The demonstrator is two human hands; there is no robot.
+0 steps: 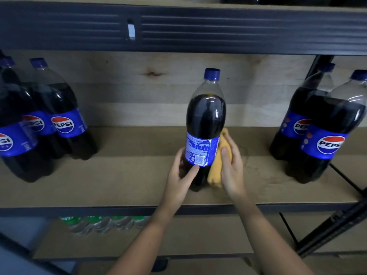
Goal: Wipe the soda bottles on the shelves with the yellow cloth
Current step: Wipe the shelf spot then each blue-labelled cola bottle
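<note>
A dark soda bottle (205,120) with a blue cap and blue label stands upright in the middle of the shelf board (123,175). My left hand (181,173) grips its lower left side, thumb across the label's bottom edge. My right hand (232,165) presses the yellow cloth (216,171) against the bottle's lower right side, fingers wrapped over the cloth. Part of the cloth is hidden behind the bottle and under my hand.
Three Pepsi bottles (65,110) stand grouped at the left of the shelf and two more Pepsi bottles (329,132) at the right. A dark metal beam (198,28) runs overhead. On the lower shelf lie clear green-capped bottles (103,224). A black frame post (333,231) slants at the right.
</note>
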